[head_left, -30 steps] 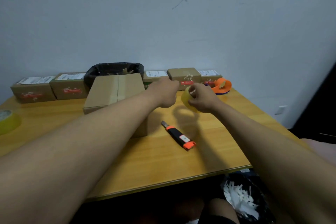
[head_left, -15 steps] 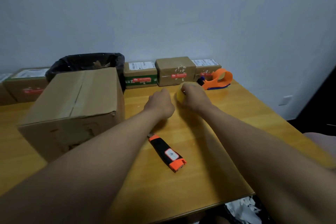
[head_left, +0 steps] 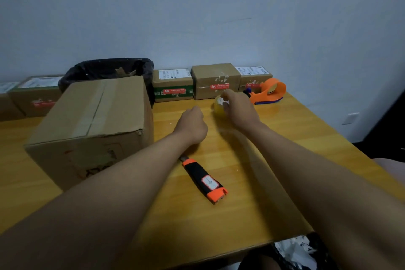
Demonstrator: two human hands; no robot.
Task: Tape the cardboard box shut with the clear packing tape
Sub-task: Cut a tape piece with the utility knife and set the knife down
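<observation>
Nearest item: black-and-orange utility knife [head_left: 202, 180] flat on the wooden surface [head_left: 252, 182], between the two forearms, its blade end tucked under the left wrist.

Left hand [head_left: 191, 126]: clenched in a loose fist, knuckles up, just above the surface. Can't tell whether anything is pinched in it. It sits just left of the tape roll, not touching it.

Right hand [head_left: 237, 108]: grasping the clear packing tape roll [head_left: 219, 106], fingers curled over its top and right side. Roll is yellowish-clear and sits at or just above the surface; contact not clear.

Cardboard box [head_left: 94, 125]: left of the left hand, near it, standing on the surface. Top flaps are folded down and the centre seam is visible, with a pale strip running along it.

Beyond the box: bin with black liner [head_left: 105, 70], against the wall.

Beyond the right hand: orange tape dispenser [head_left: 268, 92], slightly to its right. Row of small labelled parcels [head_left: 214, 81] along the wall past both hands, more at far left.
</observation>
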